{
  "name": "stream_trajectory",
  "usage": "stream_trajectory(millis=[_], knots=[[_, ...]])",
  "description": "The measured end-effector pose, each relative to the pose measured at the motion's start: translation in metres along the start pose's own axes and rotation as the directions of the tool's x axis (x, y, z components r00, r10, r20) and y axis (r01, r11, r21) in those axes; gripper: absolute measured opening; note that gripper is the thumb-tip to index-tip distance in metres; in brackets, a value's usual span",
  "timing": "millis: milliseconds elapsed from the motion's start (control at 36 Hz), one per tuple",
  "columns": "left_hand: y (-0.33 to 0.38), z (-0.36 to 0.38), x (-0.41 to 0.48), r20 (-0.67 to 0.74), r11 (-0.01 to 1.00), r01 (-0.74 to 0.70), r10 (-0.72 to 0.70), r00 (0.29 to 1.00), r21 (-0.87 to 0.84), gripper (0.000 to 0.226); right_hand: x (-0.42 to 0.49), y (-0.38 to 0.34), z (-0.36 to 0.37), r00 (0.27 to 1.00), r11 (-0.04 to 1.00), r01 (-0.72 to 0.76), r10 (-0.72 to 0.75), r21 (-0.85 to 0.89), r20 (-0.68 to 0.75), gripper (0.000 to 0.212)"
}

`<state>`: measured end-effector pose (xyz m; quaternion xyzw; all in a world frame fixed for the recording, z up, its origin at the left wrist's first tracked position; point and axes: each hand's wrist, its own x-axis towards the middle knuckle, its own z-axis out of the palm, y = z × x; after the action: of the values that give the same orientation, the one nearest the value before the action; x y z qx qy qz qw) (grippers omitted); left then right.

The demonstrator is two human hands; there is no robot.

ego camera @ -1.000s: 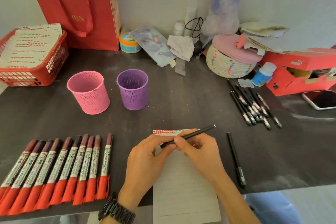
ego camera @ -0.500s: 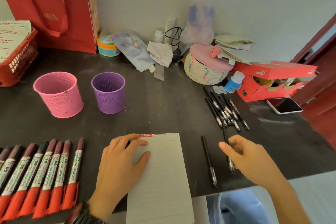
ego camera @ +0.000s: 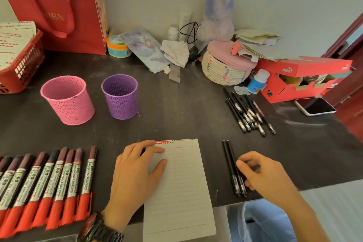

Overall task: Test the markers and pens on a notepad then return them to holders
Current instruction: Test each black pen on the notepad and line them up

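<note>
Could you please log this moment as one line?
left hand: flat on notepad | right hand: curled over two pens, grip unclear | pink holder, purple holder: no pens seen

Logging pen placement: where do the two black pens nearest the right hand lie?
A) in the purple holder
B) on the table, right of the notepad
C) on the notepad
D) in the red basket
B: the two black pens lie side by side on the table, right of the notepad.

pink perforated holder (ego camera: 67, 100) | purple perforated holder (ego camera: 120, 96) | red-barrelled markers (ego camera: 49, 186) | black pens (ego camera: 233, 167) | white lined notepad (ego camera: 180, 188)
</note>
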<state>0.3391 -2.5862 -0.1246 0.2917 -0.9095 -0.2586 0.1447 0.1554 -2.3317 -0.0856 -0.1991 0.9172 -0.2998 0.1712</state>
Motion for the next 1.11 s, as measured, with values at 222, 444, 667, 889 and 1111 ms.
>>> stream_trajectory(millis=[222, 444, 667, 889, 1111], knots=[[-0.002, 0.001, 0.0, 0.007, 1.0, 0.005, -0.005, 1.0, 0.001, 0.03, 0.004, -0.004, 0.005, 1.0, 1.0, 0.008, -0.009, -0.014, -0.015, 0.006], [-0.002, 0.001, 0.0, 0.012, 1.0, 0.006, -0.006, 1.0, -0.001, 0.03, 0.007, -0.015, 0.014, 0.982, 0.97, 0.005, -0.052, -0.243, -0.184, 0.046], [-0.002, 0.002, 0.001, 0.003, 1.0, -0.002, 0.002, 1.0, 0.006, 0.028, 0.005, -0.029, 0.026, 0.983, 0.944, 0.002, -0.062, -0.33, -0.171, 0.052], [-0.004, 0.004, 0.002, 0.008, 1.0, 0.009, -0.009, 1.0, 0.007, 0.029, 0.012, -0.017, 0.023, 0.962, 0.926, 0.021, -0.12, -0.377, -0.243, 0.033], [-0.002, 0.004, 0.002, 0.009, 1.0, 0.013, -0.013, 1.0, 0.002, 0.029, 0.024, -0.001, 0.01, 0.956, 0.926, -0.019, -0.094, -0.377, -0.278, 0.033]])
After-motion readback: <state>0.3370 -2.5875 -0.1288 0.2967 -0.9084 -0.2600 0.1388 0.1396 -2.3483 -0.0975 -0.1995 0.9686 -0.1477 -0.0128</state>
